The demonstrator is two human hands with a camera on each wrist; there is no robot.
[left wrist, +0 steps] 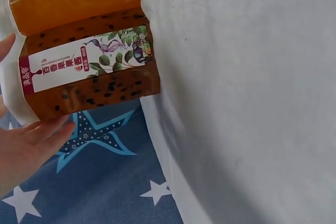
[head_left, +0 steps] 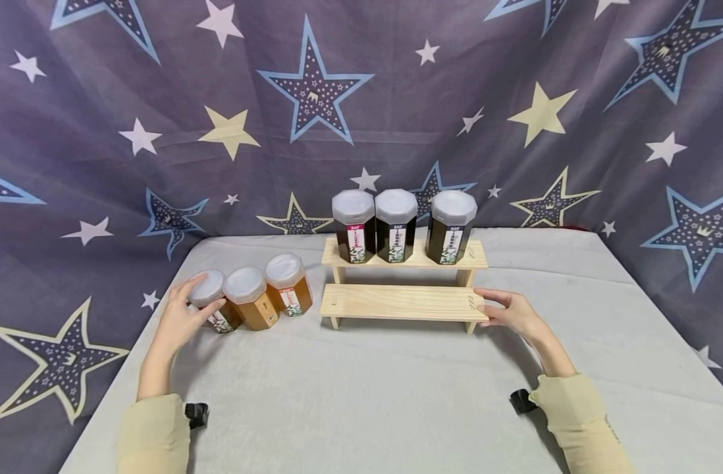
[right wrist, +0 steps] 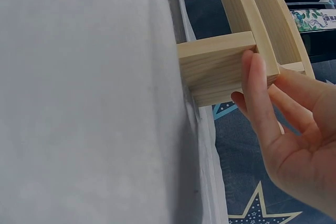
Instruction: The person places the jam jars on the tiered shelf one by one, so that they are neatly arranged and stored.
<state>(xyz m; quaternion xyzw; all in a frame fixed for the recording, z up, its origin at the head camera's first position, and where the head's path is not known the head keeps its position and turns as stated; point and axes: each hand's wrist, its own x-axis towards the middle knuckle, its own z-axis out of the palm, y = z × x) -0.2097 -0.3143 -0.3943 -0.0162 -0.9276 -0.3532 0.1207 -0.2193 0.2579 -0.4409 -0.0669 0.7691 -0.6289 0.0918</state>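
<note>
At the far left of the table my left hand point(head_left: 180, 313) holds the leftmost jar point(head_left: 223, 320) by its white lid, thumb on one side and fingers on the other. In the left wrist view this jar point(left wrist: 94, 61) shows amber contents with dark seeds and a white label. My right hand point(head_left: 515, 315) grips the right end of the lower board of a two-tier wooden shelf point(head_left: 403, 303). The right wrist view shows fingers point(right wrist: 257, 98) against the end of the wooden shelf point(right wrist: 220, 66). Nothing stands on the lower board.
Beside the held jar stand an orange jar point(head_left: 261, 313) and an amber jar point(head_left: 296, 296), both white-lidded. Three dark jars point(head_left: 397, 240) stand on the upper board. A grey-white cloth covers the table point(head_left: 361, 395). Behind hangs a star-patterned curtain point(head_left: 397, 99).
</note>
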